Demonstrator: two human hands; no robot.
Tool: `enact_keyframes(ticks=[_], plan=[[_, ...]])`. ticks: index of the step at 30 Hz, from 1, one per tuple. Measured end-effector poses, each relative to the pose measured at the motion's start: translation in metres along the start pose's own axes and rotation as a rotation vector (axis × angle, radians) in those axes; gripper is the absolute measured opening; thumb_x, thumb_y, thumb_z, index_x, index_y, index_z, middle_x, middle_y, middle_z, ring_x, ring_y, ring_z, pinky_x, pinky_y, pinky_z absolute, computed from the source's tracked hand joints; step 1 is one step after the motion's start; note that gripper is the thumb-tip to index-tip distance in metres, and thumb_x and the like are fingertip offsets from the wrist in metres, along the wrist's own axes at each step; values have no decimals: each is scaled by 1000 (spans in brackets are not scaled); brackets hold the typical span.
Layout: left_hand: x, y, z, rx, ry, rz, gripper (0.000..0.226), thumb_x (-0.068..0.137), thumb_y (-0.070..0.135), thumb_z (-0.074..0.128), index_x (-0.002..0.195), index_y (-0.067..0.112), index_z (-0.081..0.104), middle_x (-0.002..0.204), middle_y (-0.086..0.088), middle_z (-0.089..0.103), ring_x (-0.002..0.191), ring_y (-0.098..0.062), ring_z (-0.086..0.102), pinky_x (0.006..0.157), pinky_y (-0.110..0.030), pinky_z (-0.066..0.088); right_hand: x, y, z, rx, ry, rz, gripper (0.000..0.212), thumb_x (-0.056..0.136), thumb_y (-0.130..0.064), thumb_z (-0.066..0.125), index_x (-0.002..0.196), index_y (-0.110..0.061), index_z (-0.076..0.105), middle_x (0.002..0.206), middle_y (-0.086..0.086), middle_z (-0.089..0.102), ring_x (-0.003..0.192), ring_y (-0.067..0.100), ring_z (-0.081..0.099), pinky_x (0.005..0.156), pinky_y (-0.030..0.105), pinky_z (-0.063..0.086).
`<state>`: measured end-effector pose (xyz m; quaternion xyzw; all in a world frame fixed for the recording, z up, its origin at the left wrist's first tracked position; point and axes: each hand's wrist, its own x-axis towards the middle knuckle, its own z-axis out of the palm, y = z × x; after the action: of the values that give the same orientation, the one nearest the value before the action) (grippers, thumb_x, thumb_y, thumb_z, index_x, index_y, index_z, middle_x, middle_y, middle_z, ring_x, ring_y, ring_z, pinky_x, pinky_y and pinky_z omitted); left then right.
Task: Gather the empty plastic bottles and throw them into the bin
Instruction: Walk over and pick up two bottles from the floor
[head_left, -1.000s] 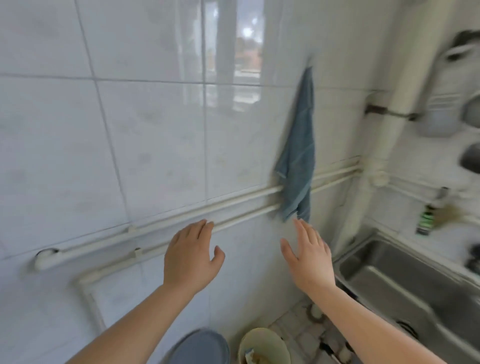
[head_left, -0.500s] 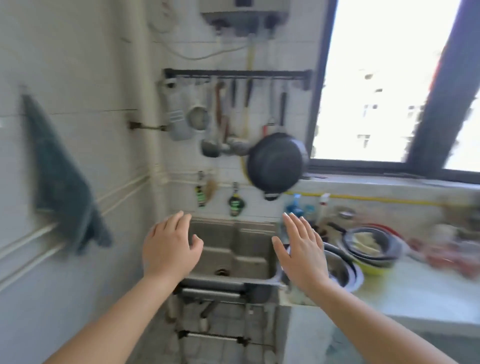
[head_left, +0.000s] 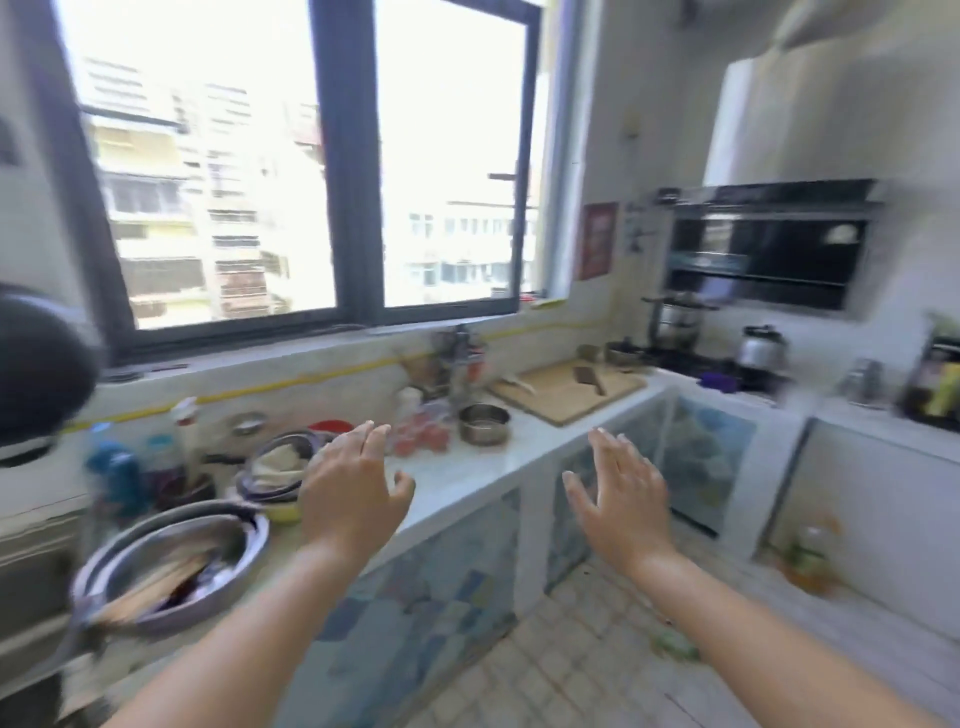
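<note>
Bottles (head_left: 130, 475): a blurry cluster with blue caps sits at the far left of the desk (head_left: 467, 470), behind the steel basin (head_left: 171, 566) and beside the stacked bowls (head_left: 278, 470). Too smeared to tell if they're empty or even all plastic. No bin in view.

Left hand (head_left: 350, 493) hangs over the desk edge, fingers spread, holding nothing. Right hand (head_left: 621, 501) is out past the desk front, over the floor (head_left: 597, 649), also spread and bare. Neither touches anything.

Further out: small steel pot (head_left: 484, 423), cutting board (head_left: 566, 392) with a knife on it, kettle (head_left: 761, 345) by the stove, window (head_left: 311, 156) behind.

We judge we're at the search step, nothing gathered yet. Next move calls for the left hand to go left past the bowls to the bottles, checking each is empty, then finding the bin. Clutter is tight there, so we risk knocking the bowls.
</note>
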<state>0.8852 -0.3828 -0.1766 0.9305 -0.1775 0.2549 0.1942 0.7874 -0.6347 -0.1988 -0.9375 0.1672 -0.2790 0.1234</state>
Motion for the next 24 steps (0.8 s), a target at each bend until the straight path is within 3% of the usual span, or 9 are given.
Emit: enact_keyframes(ticks=[7,14,19,24], plan=[[7,181,79,-125,-97,268,56,86,39,52,138,20,43,145,0,45,133,-21,39,110,-37,29,-39,172,-81,-116,128,266,63,93,-48,37,147,-19,21,155,2,27,143,21,20,114,41,19],[-4,337,152,-231,-192,567,50,88,39,49,135,23,45,142,4,49,131,-19,42,109,-38,31,-91,298,-130,-194,171,508,63,93,-49,35,147,-21,17,156,0,23,144,19,16,118,42,17],[5,424,203,-269,-231,652,52,85,37,53,134,21,48,139,2,52,130,-21,44,109,-40,33,-80,372,-141,-235,190,607,65,93,-51,34,148,-22,14,157,-1,20,144,18,14,118,41,16],[47,491,254,-258,-237,697,51,81,36,58,129,22,52,135,2,56,126,-21,49,106,-39,37,-24,440,-134,-283,159,588,66,93,-52,32,148,-22,11,158,-2,18,145,16,11,118,40,15]])
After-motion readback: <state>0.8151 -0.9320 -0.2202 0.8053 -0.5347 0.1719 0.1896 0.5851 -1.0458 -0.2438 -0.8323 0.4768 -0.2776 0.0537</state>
